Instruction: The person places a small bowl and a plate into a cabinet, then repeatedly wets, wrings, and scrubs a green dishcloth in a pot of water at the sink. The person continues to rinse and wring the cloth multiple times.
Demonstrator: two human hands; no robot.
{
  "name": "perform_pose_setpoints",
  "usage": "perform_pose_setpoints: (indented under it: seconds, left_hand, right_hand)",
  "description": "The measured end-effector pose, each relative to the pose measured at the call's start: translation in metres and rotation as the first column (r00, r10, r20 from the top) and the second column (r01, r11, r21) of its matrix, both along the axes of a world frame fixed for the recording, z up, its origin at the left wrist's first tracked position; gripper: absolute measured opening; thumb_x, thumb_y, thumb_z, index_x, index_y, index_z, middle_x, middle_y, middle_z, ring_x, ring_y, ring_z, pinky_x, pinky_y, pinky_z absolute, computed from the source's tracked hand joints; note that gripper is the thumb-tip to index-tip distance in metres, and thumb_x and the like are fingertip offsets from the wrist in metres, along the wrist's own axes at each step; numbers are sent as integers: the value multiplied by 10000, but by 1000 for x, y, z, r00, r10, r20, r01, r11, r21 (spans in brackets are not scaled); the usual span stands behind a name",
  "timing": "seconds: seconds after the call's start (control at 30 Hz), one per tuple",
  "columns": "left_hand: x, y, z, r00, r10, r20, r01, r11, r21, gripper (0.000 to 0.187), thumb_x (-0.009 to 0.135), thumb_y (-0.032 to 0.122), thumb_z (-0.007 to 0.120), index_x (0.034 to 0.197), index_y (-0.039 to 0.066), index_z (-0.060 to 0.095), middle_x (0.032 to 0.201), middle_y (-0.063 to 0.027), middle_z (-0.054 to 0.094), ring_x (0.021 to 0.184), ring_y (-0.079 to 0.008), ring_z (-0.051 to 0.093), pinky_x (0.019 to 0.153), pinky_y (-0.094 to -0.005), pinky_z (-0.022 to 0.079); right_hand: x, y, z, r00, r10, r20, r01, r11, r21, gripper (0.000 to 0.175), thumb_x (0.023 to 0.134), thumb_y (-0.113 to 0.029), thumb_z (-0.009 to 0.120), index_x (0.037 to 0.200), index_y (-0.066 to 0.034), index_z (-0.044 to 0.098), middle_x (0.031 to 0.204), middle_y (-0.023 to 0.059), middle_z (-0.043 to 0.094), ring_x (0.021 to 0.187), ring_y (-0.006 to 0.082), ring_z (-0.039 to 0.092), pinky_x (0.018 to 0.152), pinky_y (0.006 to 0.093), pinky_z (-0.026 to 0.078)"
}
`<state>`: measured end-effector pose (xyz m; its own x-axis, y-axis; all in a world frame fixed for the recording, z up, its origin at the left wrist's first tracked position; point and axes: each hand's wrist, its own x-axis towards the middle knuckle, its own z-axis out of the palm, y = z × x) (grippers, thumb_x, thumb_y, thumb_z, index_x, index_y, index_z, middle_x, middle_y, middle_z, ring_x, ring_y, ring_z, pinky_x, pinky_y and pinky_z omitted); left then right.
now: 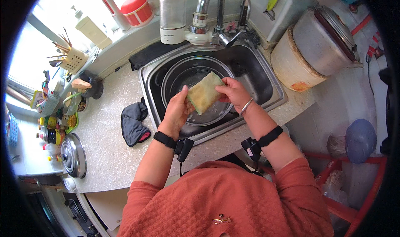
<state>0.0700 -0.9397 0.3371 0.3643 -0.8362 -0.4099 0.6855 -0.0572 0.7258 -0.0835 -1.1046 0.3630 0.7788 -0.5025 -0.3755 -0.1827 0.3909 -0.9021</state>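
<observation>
Between my two hands I hold a stained, pale yellow-green cleaning pad (205,93), tilted above a round metal basin (200,58). My left hand (178,107) grips its left edge, thumb up and fingers partly hidden behind it. At its right edge my right hand (232,91) pinches it between thumb and fingers. The basin sits inside a stainless steel sink (262,68) and has some clear liquid in it, probably water. Above the sink's back edge stands a chrome faucet (203,5) with a white filter fitting.
A grey cloth (134,123) lies on the speckled counter (103,143) left of the sink. Farther left are a metal pot lid (74,155) and several bottles (53,135). A stained pail (290,62) with a metal pot (315,40) stands at the right. A pump bottle (92,30) is on the sill.
</observation>
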Motion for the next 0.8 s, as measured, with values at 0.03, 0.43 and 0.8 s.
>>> perform_pose_setpoints:
  seconds: [0.03,0.43,0.8]
  left_hand:
    - [-3,-2,2,1000,-27,7,27,999,24,349,997,348,536,1165,48,601,1037,-66,665,911,-169,654,784,-303,522]
    - [-6,-8,7,1000,26,-5,-27,998,-57,237,911,46,605,1147,24,616,1033,-40,653,878,-125,617,718,-239,463]
    - [41,35,51,984,88,-154,-121,967,-223,283,982,182,534,1192,-3,575,1153,-107,657,1039,-232,645,931,-391,501]
  right_hand:
    - [-4,-1,-1,1000,-23,2,23,1000,-16,259,869,-201,676,1075,-70,588,990,20,638,843,118,626,721,288,529]
    - [-15,-5,-5,995,-77,-59,75,996,-40,222,850,-161,675,1026,-47,600,958,31,636,847,128,617,694,281,523]
    - [19,14,41,975,191,-112,-214,942,-258,407,916,-225,653,1261,-29,568,1142,79,653,1006,156,626,789,298,515]
